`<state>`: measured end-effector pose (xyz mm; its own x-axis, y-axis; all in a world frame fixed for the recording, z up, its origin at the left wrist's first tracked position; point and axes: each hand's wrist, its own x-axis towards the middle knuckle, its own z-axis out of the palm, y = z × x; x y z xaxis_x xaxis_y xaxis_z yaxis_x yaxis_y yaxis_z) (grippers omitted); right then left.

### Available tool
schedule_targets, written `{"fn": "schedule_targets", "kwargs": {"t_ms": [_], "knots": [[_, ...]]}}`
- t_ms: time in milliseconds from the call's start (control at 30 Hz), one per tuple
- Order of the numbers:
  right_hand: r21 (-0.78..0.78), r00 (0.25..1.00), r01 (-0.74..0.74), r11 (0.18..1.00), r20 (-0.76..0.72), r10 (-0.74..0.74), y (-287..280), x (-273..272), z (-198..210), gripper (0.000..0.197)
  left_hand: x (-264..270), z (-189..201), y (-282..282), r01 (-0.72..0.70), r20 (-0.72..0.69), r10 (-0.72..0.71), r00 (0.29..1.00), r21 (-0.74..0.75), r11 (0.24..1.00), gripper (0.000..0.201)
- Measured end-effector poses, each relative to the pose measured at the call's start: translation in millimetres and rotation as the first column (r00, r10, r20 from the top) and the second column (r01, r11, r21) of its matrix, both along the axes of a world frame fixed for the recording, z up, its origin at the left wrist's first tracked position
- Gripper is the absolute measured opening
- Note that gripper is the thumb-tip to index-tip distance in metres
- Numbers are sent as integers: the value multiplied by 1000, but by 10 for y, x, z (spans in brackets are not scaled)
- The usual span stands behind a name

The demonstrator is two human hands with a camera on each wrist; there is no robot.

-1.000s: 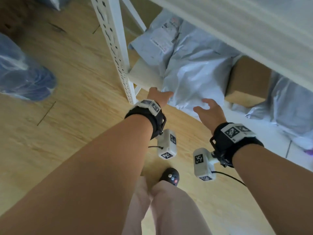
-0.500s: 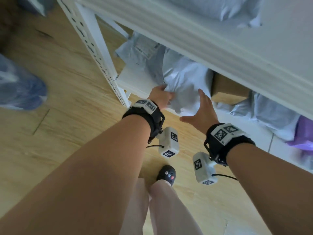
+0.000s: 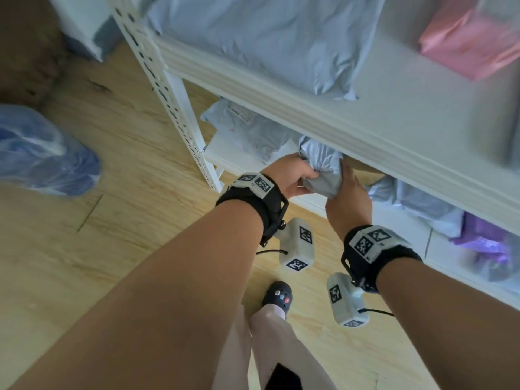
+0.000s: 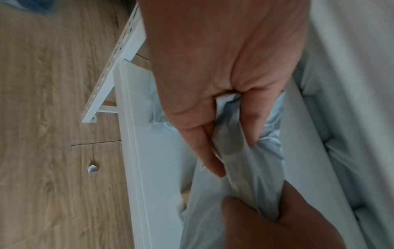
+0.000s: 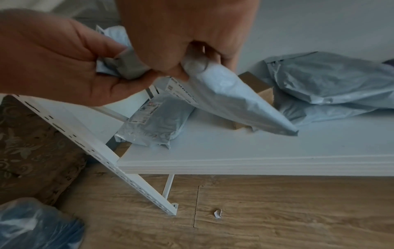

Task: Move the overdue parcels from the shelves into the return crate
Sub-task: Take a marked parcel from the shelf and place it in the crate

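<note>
A crumpled grey plastic mailer parcel [image 3: 323,167] sits at the front of the lower shelf [image 3: 239,161]. My left hand [image 3: 305,175] grips its bunched left end, and my right hand [image 3: 347,187] grips it from the right. In the left wrist view my left fingers [image 4: 204,151] curl into the grey parcel [image 4: 255,176], with my right hand [image 4: 277,222] below. From the right wrist, the parcel [image 5: 234,104] hangs tilted over the shelf board [image 5: 234,151], held by my right hand [image 5: 187,55] and left hand [image 5: 64,64]. No crate is in view.
More grey parcels lie on the lower shelf at left [image 3: 247,128] and right [image 3: 416,201], beside a cardboard box [image 3: 363,167] and a purple parcel [image 3: 484,237]. The upper shelf holds a grey parcel [image 3: 267,38] and a pink one [image 3: 472,43]. A blue bag [image 3: 42,153] lies on the floor.
Both hands went from reaching open toward the lower shelf to gripping the grey parcel, which is now bunched and drawn to the shelf's front. The head view has risen to show the upper shelf.
</note>
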<state>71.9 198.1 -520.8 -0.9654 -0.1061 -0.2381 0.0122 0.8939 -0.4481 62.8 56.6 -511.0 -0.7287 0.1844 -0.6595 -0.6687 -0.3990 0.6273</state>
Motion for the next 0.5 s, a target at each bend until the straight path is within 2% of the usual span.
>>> {"fn": "schedule_targets", "kwargs": {"t_ms": [133,200,267,367,433,500], "knots": [[-23,993,104,994,-50,-105,213,220,349,62,167,361,65,158,-26,-161,987,-93,983,40],[-13,994,95,995,-61,-96,360,308,536,47,265,545,32,256,-6,-260,965,-158,954,36],[20,996,74,997,-55,-73,489,361,735,41,330,721,-47,307,28,-309,950,-247,919,32],[50,997,72,996,-22,-71,583,344,1025,40,363,987,-169,267,19,-296,955,-492,828,18],[33,994,103,994,-22,-103,573,293,1212,35,360,1121,-226,187,-33,-275,961,-657,730,11],[24,989,147,989,-31,-146,530,248,1396,20,373,1238,-265,166,-67,-324,944,-751,639,25]]}}
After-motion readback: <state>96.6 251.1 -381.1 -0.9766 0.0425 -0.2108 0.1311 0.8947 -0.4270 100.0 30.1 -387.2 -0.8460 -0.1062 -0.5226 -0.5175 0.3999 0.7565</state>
